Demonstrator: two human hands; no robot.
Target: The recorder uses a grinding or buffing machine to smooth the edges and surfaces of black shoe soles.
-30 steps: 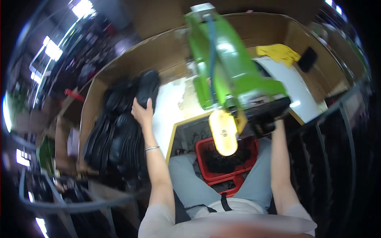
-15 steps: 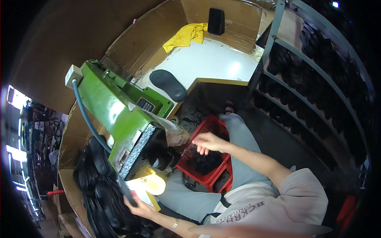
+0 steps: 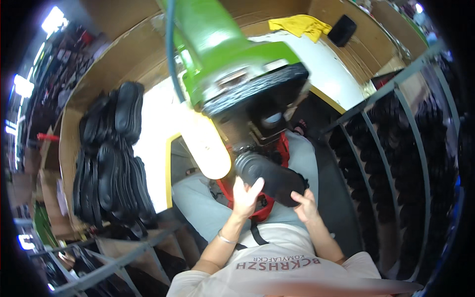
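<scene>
Left hand (image 3: 246,197) has come across from beside the stacks, bringing the black sole (image 3: 271,177); right hand (image 3: 306,205), free over the red basket half a second ago, now shares the hold. Grip two-handed: left thumb laid on the sole's upper face near its side, right thumb pressing the near right end, fingers mostly tucked out of sight beneath. Sole slants from upper left to lower right, above the lap and just below the dark working head of the green machine (image 3: 217,42); motion blur there, so contact between the two cannot be told. Lit lamp (image 3: 208,148), pale yellow and oblong, hangs left of the head. Red basket (image 3: 284,146) beneath, between the knees, partly covered by sole and hands. Further left, stacked black soles (image 3: 115,180) in two groups, standing within the cardboard wall (image 3: 106,76) at the edge of the white tabletop (image 3: 153,143). Far right on the table, yellow cloth (image 3: 299,27), dark pad (image 3: 342,30) beside it, against the cardboard. Grey metal rack (image 3: 396,88) at right, dark rows of soles on it.
</scene>
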